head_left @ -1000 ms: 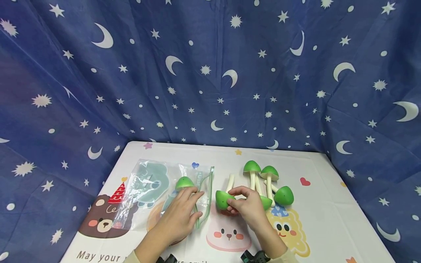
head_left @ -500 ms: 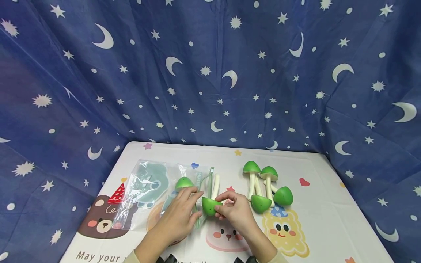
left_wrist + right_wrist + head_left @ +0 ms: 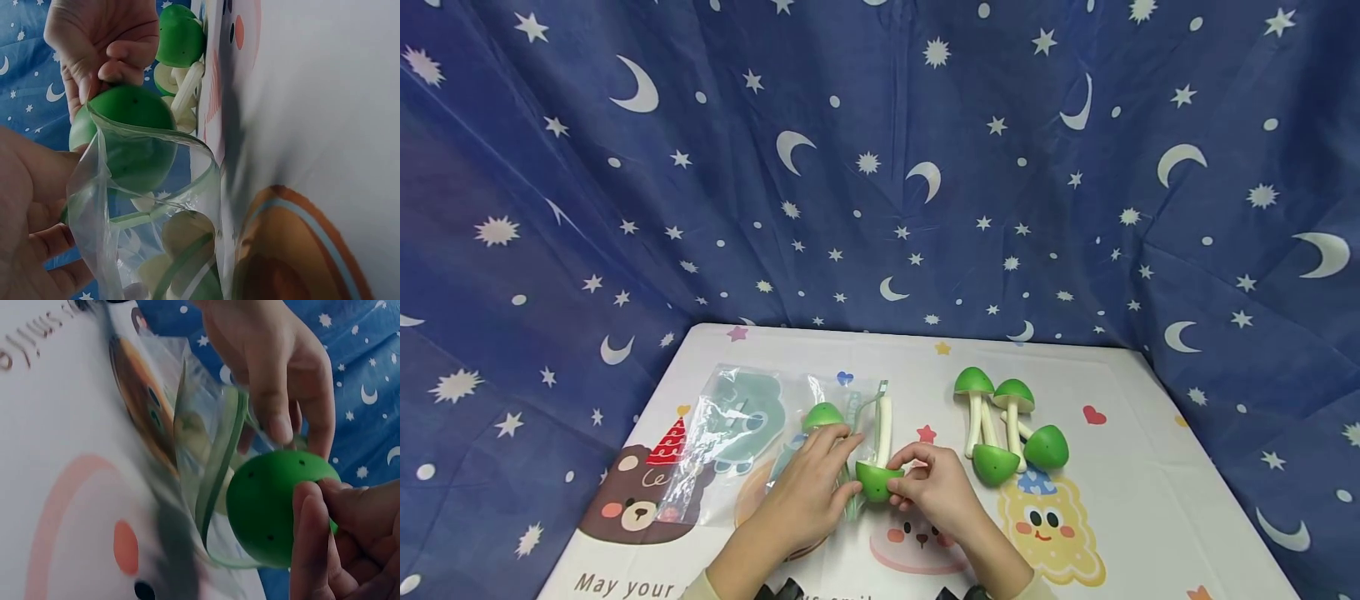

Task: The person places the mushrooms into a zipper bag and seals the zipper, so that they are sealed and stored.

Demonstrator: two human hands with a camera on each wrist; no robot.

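A clear zip bag [image 3: 696, 475] with a green rim lies flat on the table, a green-capped mushroom [image 3: 822, 415] inside it. My left hand [image 3: 805, 492] holds the bag by its mouth; in the left wrist view the left hand [image 3: 37, 212] has its fingers around the raised plastic. Between thumb and fingers, my right hand [image 3: 936, 492] pinches the green cap of another mushroom [image 3: 872, 482], its white stem pointing away from me. That cap [image 3: 269, 500] is at the bag's opening in the right wrist view, close to the left thumb. How far the stem is inside cannot be told.
Several more green-capped mushrooms [image 3: 995, 465] lie in a group to the right of my right hand. The white table cover [image 3: 1157, 500] has printed cartoon figures, and a blue curtain [image 3: 880, 183] with stars and moons hangs behind and at both sides.
My right hand has carried its mushroom leftward from beside the group to the bag's mouth, and slightly nearer to me. The left hand has stayed nearly still on the bag.
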